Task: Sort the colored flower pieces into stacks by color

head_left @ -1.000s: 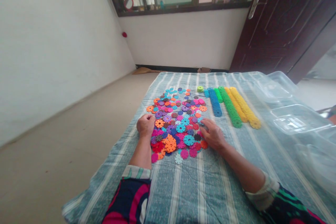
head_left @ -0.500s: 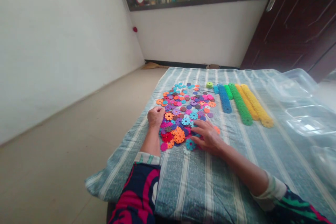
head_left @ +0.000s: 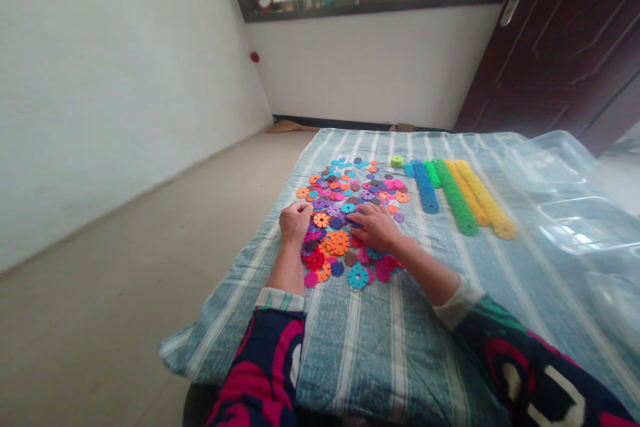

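Many flat, notched plastic discs lie in a loose heap on the striped cloth, among them an orange disc (head_left: 340,242), a light blue disc (head_left: 358,275) and a purple disc (head_left: 399,217). At the heap's left edge is my left hand (head_left: 295,221), its fingers pinched together; whatever they hold is hidden. My right hand (head_left: 376,227) reaches into the heap from the right. Its fingers are apart and bent, with the tips touching discs near the middle. Nothing can be seen in its grasp.
Right of the heap lie rows of stacked discs: a blue row (head_left: 426,188), a green row (head_left: 455,197), a yellow row (head_left: 486,200) and shorter ones. Clear plastic containers (head_left: 585,223) stand at the table's right. The cloth (head_left: 370,360) hangs over the front edge.
My right hand has moved forward and left across the heap. Discs under it have shifted, and the light blue one near the front shows fully. My left hand stays in place, pinched.
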The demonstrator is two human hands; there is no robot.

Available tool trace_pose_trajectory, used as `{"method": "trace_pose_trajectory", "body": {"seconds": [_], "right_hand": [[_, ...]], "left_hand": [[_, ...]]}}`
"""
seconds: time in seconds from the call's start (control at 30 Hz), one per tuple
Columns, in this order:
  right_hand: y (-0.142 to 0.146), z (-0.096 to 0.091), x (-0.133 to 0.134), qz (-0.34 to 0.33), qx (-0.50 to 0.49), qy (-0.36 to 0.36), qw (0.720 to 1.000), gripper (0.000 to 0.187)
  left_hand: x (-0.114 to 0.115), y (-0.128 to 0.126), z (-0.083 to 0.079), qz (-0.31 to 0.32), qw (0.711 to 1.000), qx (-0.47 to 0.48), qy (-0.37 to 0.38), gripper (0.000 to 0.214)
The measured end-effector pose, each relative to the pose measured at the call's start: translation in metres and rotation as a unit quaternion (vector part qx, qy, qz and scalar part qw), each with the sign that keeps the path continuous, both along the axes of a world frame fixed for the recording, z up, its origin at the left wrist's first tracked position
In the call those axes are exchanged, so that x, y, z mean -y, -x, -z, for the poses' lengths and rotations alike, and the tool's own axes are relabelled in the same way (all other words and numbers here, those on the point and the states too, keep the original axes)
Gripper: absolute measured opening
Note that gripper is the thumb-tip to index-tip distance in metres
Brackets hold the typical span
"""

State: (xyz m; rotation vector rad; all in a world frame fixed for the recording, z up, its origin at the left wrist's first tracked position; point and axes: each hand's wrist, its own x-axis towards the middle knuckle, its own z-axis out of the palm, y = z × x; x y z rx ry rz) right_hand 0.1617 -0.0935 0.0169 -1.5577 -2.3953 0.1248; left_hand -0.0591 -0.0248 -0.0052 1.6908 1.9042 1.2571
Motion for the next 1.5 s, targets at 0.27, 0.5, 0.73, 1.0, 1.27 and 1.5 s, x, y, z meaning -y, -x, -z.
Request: {"method": "trace_pose_trajectory", "body": {"seconds": [0.27, 0.5, 0.73, 1.0, 1.27, 1.5], "right_hand": [[-0.01, 0.002, -0.02, 0.083, -0.017, -0.023, 0.996, 0.027], [0.039, 0.001, 0.021, -0.151, -0.043, -0.077, 0.985, 0.019], [0.046, 0.001, 0.049, -0.18, 0.012, -0.065, 0.981, 0.021], [0.021, -0.005, 0.067, -0.161, 0.021, -0.045, 0.986, 0.024], [0.014, -0.009, 0.062, -0.101, 0.026, -0.018, 0.994, 0.023], [0.021, -0.005, 0.062, -0.159, -0.002, -0.035, 0.987, 0.025]], "left_hand": [[0.002, -0.002, -0.003, 0.0, 1.0, -0.002, 0.001, 0.023], [-0.001, 0.0, 0.001, -0.002, 1.0, 0.0, 0.0, 0.023], [-0.003, 0.001, 0.004, -0.003, 1.0, 0.003, -0.005, 0.023], [-0.005, 0.001, 0.007, -0.013, 1.0, 0.011, -0.006, 0.021], [-0.005, 0.001, 0.007, -0.006, 1.0, 0.017, -0.005, 0.022], [-0.005, 0.002, 0.007, -0.004, 1.0, 0.027, -0.008, 0.022]]}}
